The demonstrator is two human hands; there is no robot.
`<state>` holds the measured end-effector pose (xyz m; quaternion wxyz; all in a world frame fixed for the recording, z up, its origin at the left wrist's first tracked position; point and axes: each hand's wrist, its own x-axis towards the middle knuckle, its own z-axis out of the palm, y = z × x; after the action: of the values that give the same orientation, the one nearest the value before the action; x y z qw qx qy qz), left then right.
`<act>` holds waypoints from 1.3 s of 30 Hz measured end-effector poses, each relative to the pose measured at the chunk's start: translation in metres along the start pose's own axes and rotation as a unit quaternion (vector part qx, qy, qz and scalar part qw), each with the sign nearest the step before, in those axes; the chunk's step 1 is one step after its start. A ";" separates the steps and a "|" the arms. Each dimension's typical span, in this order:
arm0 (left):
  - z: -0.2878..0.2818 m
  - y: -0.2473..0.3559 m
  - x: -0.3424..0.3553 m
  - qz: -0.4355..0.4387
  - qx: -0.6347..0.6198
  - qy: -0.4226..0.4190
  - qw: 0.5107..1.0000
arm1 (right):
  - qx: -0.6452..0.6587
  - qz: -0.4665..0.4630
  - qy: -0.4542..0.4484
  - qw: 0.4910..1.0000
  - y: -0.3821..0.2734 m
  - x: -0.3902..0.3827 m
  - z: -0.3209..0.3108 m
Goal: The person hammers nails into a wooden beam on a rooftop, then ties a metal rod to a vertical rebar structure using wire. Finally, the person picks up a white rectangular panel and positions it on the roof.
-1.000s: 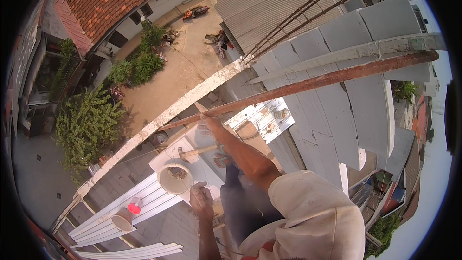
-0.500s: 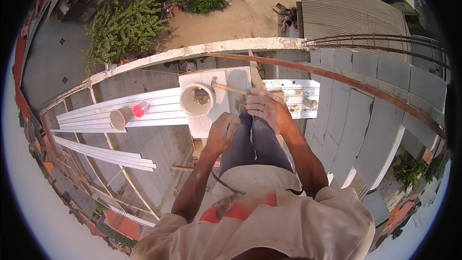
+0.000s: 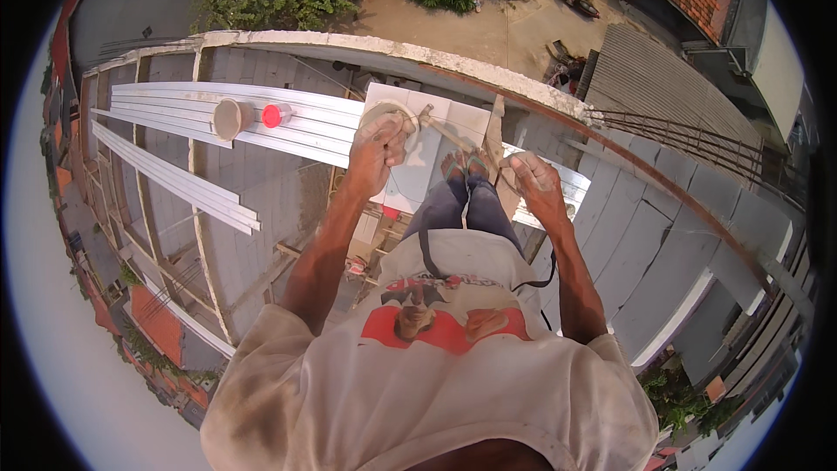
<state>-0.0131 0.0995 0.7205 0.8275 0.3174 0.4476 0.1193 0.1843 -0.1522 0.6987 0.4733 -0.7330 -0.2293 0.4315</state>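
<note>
My left hand (image 3: 382,146) is closed in a fist, raised in front of a pale bucket (image 3: 370,115) and hiding much of it. My right hand (image 3: 532,176) is off to the right, its fingers pinched together. What either hand holds, if anything, is too small to make out. A hammer (image 3: 449,133) with a wooden handle lies between the hands, its head beside the bucket. Bucket and hammer rest on white boards (image 3: 438,98). A thin dark line curves over the boards below my left hand.
My sandalled feet (image 3: 466,164) stand high above a yard (image 3: 506,30). White ribbed strips (image 3: 187,103) extend left, carrying a brown bucket (image 3: 233,119) and a red container (image 3: 276,115). A rusty beam (image 3: 671,187) crosses above grey panels (image 3: 628,227) at right. A concrete ledge (image 3: 349,42) runs ahead.
My hands have moved apart: the left went up and left over the bucket, the right out to the right. The whole view has shifted and turned.
</note>
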 end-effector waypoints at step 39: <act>0.122 0.152 0.002 0.413 0.570 -0.154 0.693 | 0.024 -0.212 0.120 0.970 -0.159 0.005 -0.055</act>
<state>0.1009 0.1665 0.8642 0.4122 0.8951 0.1201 0.1204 0.2451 -0.1050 0.8486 0.5954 -0.7024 -0.3108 0.2357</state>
